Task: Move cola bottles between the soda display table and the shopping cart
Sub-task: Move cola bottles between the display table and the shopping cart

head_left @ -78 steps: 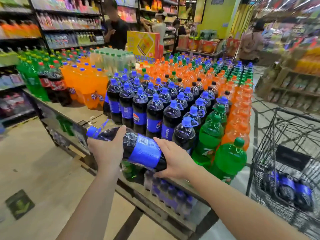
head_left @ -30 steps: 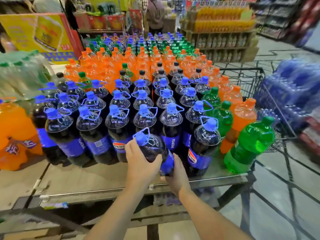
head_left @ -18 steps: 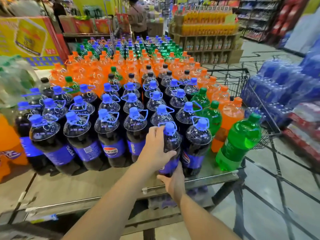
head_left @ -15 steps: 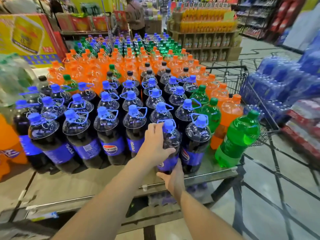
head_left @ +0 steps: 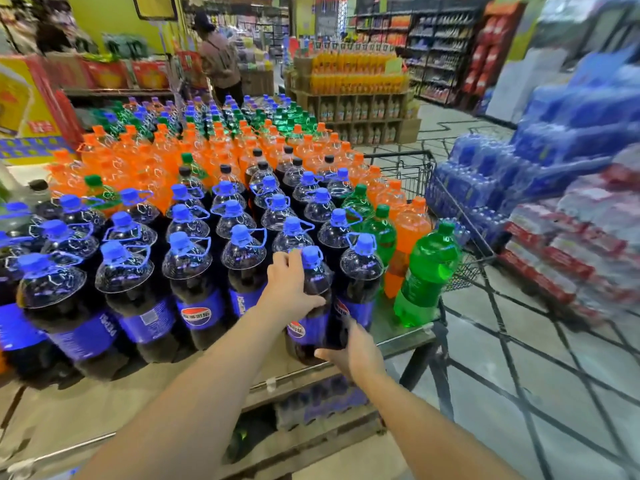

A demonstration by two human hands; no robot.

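Supermarket aisles ring a worktop (head_left: pixel 405 336) crowded with soda; at its front edge stands the cola bottle (head_left: pixel 313 306), upright beside its blue-capped neighbours; the left hand (head_left: pixel 289 289) wraps its shoulder, the right hand (head_left: pixel 356 351) grips its base; both are grasping it. Seemingly it is being seated in the row; next, let go and turn toward the shopping cart (head_left: pixel 457 216) behind the worktop's right corner.

Bare table edge (head_left: pixel 86 407) before packed bottles (head_left: pixel 194 271)

Shopping cart (head_left: pixel 412 174) mostly behind bottles (head_left: pixel 398 216)
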